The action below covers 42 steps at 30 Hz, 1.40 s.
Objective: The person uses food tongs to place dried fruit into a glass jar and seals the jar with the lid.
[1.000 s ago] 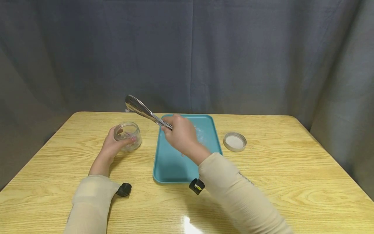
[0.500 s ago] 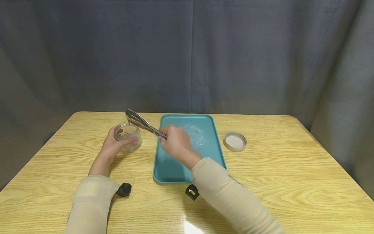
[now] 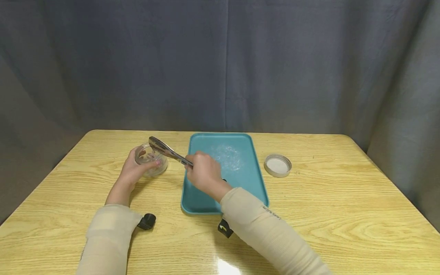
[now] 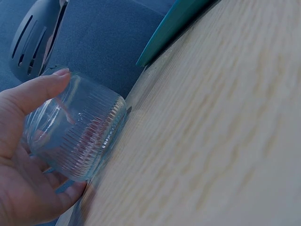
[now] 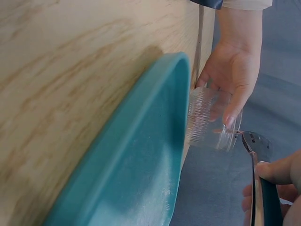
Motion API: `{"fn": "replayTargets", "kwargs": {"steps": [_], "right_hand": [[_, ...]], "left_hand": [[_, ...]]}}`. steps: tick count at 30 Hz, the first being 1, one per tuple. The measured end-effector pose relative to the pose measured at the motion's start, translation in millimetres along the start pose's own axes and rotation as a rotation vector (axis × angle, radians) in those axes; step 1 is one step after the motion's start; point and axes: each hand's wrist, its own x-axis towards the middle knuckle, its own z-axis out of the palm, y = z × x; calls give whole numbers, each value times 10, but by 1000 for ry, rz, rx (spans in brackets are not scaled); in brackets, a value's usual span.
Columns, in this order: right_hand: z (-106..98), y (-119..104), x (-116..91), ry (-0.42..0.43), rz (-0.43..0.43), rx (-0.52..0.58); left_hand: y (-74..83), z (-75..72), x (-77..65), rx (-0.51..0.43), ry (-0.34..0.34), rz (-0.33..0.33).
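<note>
My left hand grips a ribbed clear glass jar from its left side, thumb across the near side by the rim. The jar stands upright on the table without a lid, with small pinkish pieces inside. My right hand holds metal tongs by the handles, their slotted heads at the jar's mouth. In the left wrist view the slotted tongs show just beyond the jar. A thin pinkish bit shows between the tongs' tips and the jar's rim in the right wrist view.
A teal tray lies mid-table under my right forearm, with whitish marks on its surface. To its right a round lid lies with its inside up. Grey curtains hang behind the wooden table.
My right hand has come down and slightly left, lowering the tongs from above the jar to its mouth. The left hand and jar stay in place.
</note>
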Motion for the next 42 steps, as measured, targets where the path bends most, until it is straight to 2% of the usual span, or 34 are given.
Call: {"fn": "replayTargets", "kwargs": {"steps": [11,22,34,42], "right_hand": [[41,-12,-6,-11,14,-23],[-17,3,-12,-21,37,35],[-251,53,13,-10,87,98],[-474,104,-31,25,84,166]], "left_hand": [[1,7,6,3,1,2],[11,26,4,-15,-11,6],[3,39,33,-15,-8,0],[14,23,13,-22,-16,-4]]}}
